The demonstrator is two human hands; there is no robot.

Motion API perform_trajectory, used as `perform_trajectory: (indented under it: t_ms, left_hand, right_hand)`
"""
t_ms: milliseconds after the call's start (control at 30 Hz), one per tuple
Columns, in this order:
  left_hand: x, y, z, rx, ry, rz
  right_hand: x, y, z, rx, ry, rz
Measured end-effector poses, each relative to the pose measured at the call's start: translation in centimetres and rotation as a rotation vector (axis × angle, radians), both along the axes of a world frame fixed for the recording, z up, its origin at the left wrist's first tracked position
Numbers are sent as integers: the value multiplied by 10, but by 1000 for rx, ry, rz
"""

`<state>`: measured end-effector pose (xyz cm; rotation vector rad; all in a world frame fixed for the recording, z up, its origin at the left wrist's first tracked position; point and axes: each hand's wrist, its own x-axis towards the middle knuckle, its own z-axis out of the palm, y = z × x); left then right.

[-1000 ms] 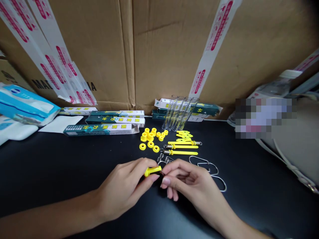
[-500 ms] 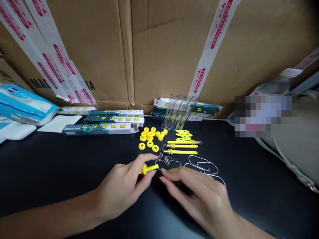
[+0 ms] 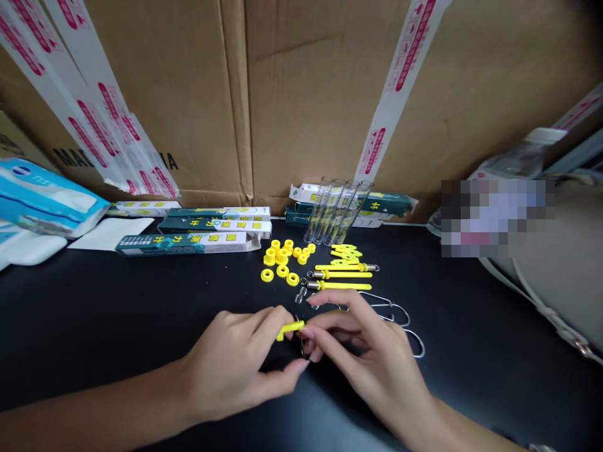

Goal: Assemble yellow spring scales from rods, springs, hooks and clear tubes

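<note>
My left hand (image 3: 240,351) is closed around a yellow plastic rod (image 3: 293,326), whose tip points right. My right hand (image 3: 367,358) pinches a thin metal wire hook (image 3: 302,346) against the rod's end; most of the wire is hidden by fingers. Just beyond the fingertips lie small clear rings (image 3: 300,295). Larger bent wire hooks (image 3: 417,342) lie partly behind my right hand. Farther back are yellow strips with springs (image 3: 346,286), flat yellow pieces (image 3: 346,253), yellow caps (image 3: 281,256) and yellow rings (image 3: 267,275).
Several clear tubes (image 3: 330,213) stand upright before printed boxes (image 3: 396,203). More narrow boxes (image 3: 188,243) lie left, near a blue tissue pack (image 3: 51,198). A cardboard box (image 3: 301,94) walls the back. At right are a bottle (image 3: 518,157) and a beige bag (image 3: 560,270).
My hands have come together, and the yellow rod's end now meets my right fingertips. The right index finger has lifted, and the wire sits lower between both hands.
</note>
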<state>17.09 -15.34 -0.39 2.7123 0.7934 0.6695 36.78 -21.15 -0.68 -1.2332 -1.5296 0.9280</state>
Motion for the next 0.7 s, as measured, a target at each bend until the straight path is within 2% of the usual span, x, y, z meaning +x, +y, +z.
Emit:
perform_trajectory:
  t_ms: [233,333,433,500,600,700]
  left_hand:
    - [-2,1,-4,-16,11,-35]
    - [-3,1,-3,-27,10,-56]
    - [-3,1,-2,-112,18,-76]
    - [-4,1,-2,-168,-15,-79]
    - [-5,2,-2,-239,-101,-100]
    - [-6,3,0,-286,-154,-139]
  right_hand:
    - [1,6,0,-174,138,86]
    - [3,7,2,-109,3,104]
    - [4,8,4,-64,-77,34]
    - [3,9,4,-181,43,34]
    - [1,11,4,-440,318,149]
    - [2,11,3,-528,475,234]
